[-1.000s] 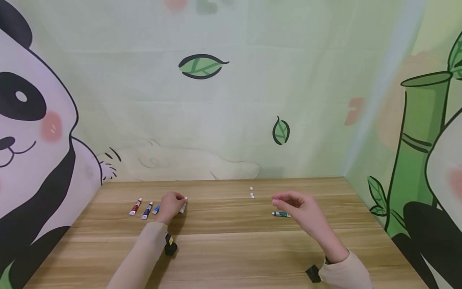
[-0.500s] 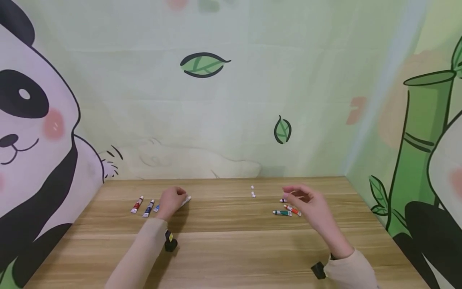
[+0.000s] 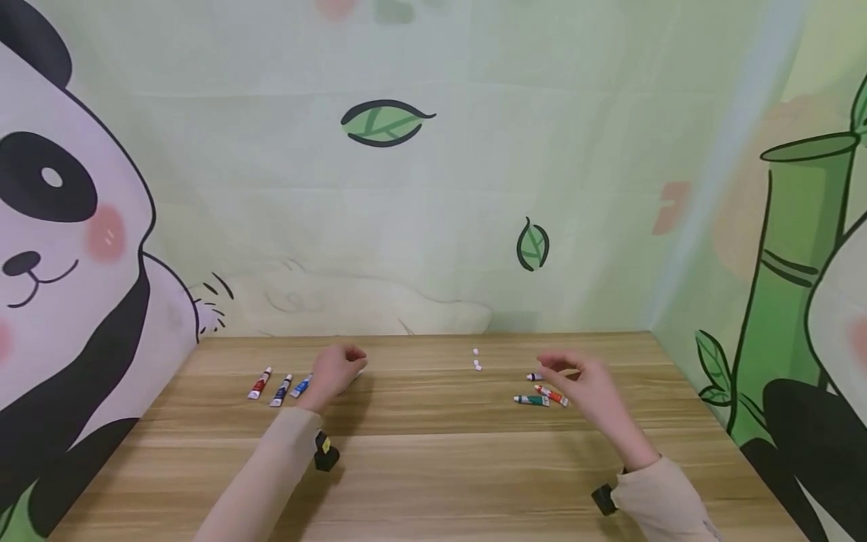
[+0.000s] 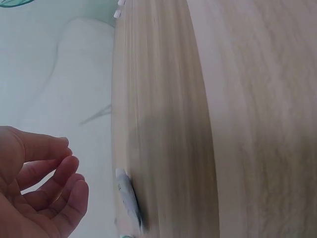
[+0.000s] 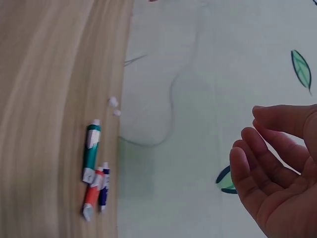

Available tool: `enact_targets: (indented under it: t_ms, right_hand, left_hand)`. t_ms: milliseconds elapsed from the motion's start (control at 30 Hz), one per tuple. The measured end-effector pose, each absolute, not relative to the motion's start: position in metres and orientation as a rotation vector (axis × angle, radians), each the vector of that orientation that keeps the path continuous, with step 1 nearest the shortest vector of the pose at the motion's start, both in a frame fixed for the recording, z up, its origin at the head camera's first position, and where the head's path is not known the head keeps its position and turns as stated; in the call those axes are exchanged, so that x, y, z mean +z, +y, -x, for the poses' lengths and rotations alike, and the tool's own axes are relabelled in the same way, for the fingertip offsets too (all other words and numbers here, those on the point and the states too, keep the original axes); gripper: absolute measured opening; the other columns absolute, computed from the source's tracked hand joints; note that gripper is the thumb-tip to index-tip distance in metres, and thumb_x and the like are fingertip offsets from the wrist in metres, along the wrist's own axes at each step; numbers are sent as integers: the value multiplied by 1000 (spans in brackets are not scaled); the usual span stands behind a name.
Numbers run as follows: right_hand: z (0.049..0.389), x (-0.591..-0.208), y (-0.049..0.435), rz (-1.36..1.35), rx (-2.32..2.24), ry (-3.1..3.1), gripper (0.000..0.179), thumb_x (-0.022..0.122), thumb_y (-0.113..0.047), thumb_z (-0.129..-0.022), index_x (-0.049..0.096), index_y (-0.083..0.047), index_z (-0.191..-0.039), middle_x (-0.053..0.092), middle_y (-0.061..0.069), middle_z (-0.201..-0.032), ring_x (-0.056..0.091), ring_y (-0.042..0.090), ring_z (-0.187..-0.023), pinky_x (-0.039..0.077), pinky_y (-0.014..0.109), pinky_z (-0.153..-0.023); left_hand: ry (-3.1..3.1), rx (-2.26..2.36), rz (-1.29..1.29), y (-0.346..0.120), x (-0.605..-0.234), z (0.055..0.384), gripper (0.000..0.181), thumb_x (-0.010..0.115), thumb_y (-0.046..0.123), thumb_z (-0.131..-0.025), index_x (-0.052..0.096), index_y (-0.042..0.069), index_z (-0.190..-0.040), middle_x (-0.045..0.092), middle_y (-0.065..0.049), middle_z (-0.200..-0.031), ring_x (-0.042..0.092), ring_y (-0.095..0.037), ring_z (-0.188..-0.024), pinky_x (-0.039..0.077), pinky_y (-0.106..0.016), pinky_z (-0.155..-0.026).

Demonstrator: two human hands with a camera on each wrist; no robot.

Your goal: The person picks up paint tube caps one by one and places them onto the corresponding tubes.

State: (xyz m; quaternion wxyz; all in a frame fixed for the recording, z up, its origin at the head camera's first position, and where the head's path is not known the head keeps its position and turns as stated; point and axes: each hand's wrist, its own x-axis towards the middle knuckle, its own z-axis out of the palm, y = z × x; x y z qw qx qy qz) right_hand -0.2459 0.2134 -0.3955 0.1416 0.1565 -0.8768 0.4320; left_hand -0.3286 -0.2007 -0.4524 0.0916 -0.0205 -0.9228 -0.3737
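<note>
In the head view my left hand (image 3: 333, 376) hovers over the left part of the table, fingers loosely curled, with nothing between thumb and index finger. Below it lies a pale grey paint tube (image 4: 130, 201) with a white cap, mostly hidden in the head view. A blue paint tube (image 3: 302, 385) is just left of that hand. My right hand (image 3: 585, 384), also loosely curled around nothing, is raised at the right. Close by lie a green paint tube (image 3: 531, 400), an orange paint tube (image 3: 552, 395) and a purple paint tube (image 3: 534, 376), partly overlapping in the right wrist view.
Farther left lie a red paint tube (image 3: 260, 382) and a dark blue paint tube (image 3: 281, 390). Several small white pieces (image 3: 477, 365) sit near the back of the wooden table (image 3: 433, 467). A printed cloth backdrop (image 3: 447, 181) rises along the table's back edge.
My left hand, earlier at the pale tube's cap, has shifted slightly right and is apart from it. My right hand has moved right, uncovering the orange and purple tubes.
</note>
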Motion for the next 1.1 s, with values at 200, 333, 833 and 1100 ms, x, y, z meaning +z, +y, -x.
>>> enact_targets:
  t_ms: [200, 333, 833, 1100]
  right_hand:
    - [257, -412, 214, -475, 1157, -2575, 22, 70, -14, -96, 73, -2, -114, 72, 10, -105, 66, 25, -95, 56, 39, -81]
    - [263, -420, 215, -497, 1163, -2630, 23, 68, -11, -96, 72, 0, -116, 72, 11, -103, 67, 26, -91, 56, 38, -76]
    - [284, -452, 221, -635, 930, -2802, 28, 72, -3, -89, 70, 6, -115, 71, 21, -107, 67, 37, -97, 54, 51, -83]
    - [285, -459, 218, -613, 917, -2896, 30, 75, -6, -89, 71, 2, -117, 70, 18, -114, 64, 37, -109, 52, 52, -91]
  left_hand:
    - [-2743, -1146, 97, -197, -449, 327, 18, 65, 9, -95, 71, -4, -105, 71, -16, -102, 64, -29, -93, 52, -45, -83]
    - [-2753, -1150, 108, -194, -448, 326, 17, 66, 10, -95, 71, -3, -105, 71, -16, -103, 64, -29, -93, 52, -44, -83]
    - [-2774, -1152, 192, -178, -437, 323, 21, 66, 13, -97, 71, -2, -109, 70, -12, -102, 63, -27, -95, 53, -44, -83]
    - [-2807, -1121, 224, -167, -434, 322, 18, 67, 15, -96, 72, 2, -108, 70, -9, -101, 63, -23, -90, 53, -40, -79]
